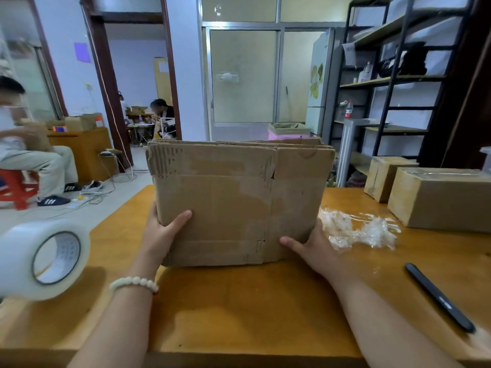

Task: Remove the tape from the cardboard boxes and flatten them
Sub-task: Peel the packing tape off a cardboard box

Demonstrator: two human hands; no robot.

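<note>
Cardboard box (pixel 233 203), centre frame, is looking light yet bendy, and your left hand (pixel 162 232) and right hand (pixel 313 248) are gripping its lower corners.

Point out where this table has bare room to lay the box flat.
Bare wooden tabletop lies between the big clear tape roll and the black pen-shaped tool, nearer than the held brown cardboard box. Crowded right: crumpled clear tape, two sealed cardboard boxes.

A black pen-like tool (pixel 439 298) lies on the wooden desk (pixel 239 314) at right, a large roll of clear tape (pixel 42 258) at left; behind, black metal shelving (pixel 398 81) and a person (pixel 32 155) seated on a red stool (pixel 18 187).
</note>
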